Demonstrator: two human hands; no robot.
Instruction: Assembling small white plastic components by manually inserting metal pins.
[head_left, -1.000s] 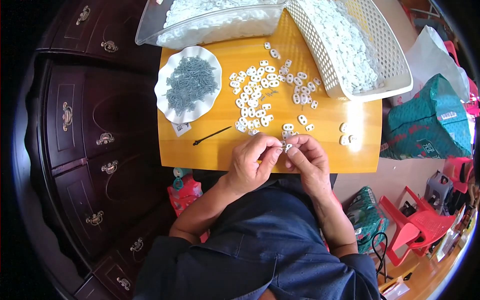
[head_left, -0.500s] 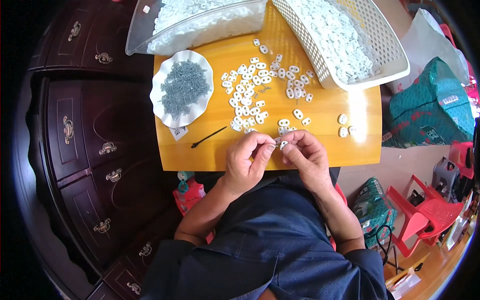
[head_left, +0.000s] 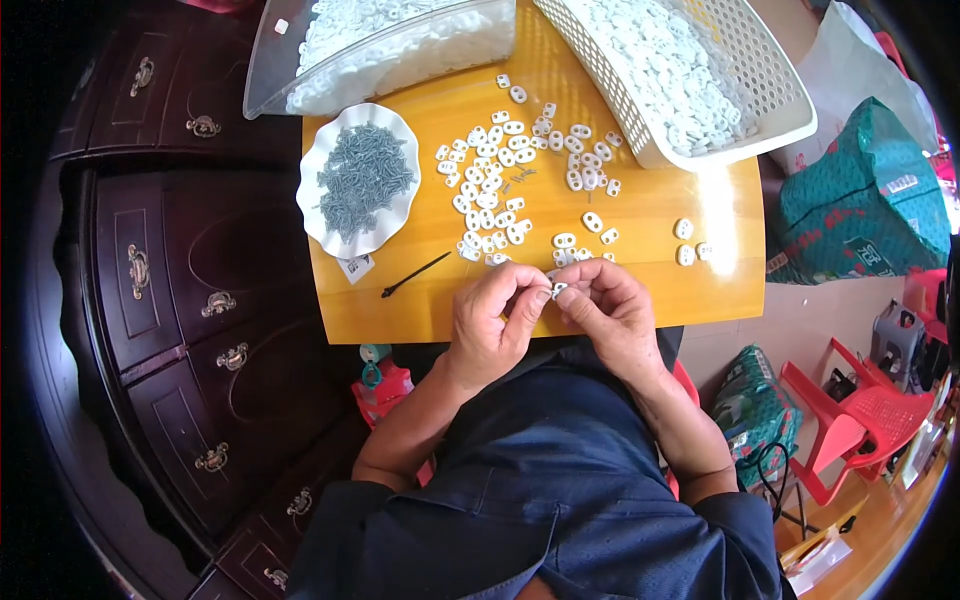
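Close to the table's near edge, my right hand (head_left: pixel 612 305) is closed in a pinch on a small white two-hole plastic piece (head_left: pixel 559 289). My left hand (head_left: pixel 497 315) meets it from the left, thumb and forefinger pressed together at the piece. Whatever those left fingertips pinch is too small and hidden to make out. Just beyond my hands, many loose white two-hole pieces (head_left: pixel 487 185) of two sizes are spread over the table. A few thin grey screws (head_left: pixel 518 176) lie among them. To the left, a white scalloped plate (head_left: pixel 312 215) holds a heap of small grey screws (head_left: pixel 365 180).
A clear bin (head_left: pixel 400 62) and a perforated white basket (head_left: pixel 770 85), both full of white pieces, stand at the back. A black stick-like tool (head_left: pixel 416 275) lies left of my hands. Dark drawers (head_left: pixel 150 260) flank the left; a red chair (head_left: pixel 870 420) stands at right.
The white piece has shifted slightly left in my right fingers, and the gap to my left fingertips has closed. The whole view has shifted slightly.
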